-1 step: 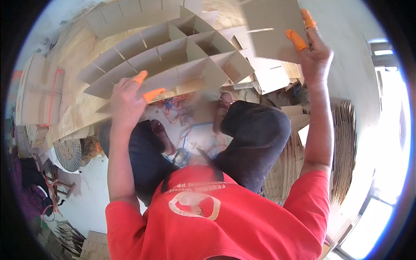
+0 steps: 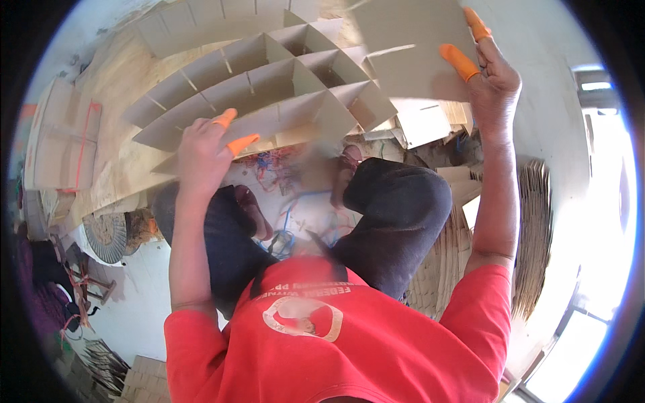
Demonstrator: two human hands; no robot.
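Orange finger covers sit on the thumb and a finger of each hand. My left hand (image 2: 203, 151) pinches the near left end of a slotted cardboard divider grid (image 2: 265, 87), whose crossed strips stand upright and form open cells. Raised at the upper right, my right hand (image 2: 496, 91) grips the right edge of a flat cardboard sheet (image 2: 406, 67), with the thumb on its face. The sheet's left edge overlaps the right side of the grid in view; whether they touch I cannot tell.
The grid rests on a wooden table (image 2: 111, 154). A cardboard stack bound with red strap (image 2: 64, 138) stands at the left. Another slotted strip (image 2: 195, 27) lies at the back. Cardboard stacks (image 2: 534, 235) line the right side. Blue and red cords (image 2: 285, 208) lie between my feet.
The cardboard sheet in my right hand has shifted left, farther over the grid's right side. My left hand has moved slightly right and up, still at the grid's end.
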